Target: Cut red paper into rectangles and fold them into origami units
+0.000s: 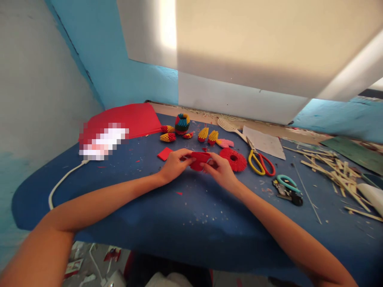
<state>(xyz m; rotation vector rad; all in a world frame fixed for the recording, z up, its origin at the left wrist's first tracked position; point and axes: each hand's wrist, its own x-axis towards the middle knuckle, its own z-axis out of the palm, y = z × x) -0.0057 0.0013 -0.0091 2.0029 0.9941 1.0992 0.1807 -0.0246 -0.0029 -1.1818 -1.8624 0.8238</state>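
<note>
Near a red ring (pixel 240 162) and scissors (pixel 253 151), red piece (pixel 198 159) in left fingers (pixel 188 161) and right fingers (pixel 208 168).

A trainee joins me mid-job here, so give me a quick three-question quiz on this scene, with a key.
1. Multiple choice: what do the left hand and the right hand hold between them?
A) the white cable
B) the red piece
C) the teal-handled tool

2. True or false: as the wearer sees it, the red ring lies to the left of the scissors.

3. Fill in the missing word: one handle of the scissors is yellow, the other is ____.

Key: 1 B; 2 true; 3 red.
</note>
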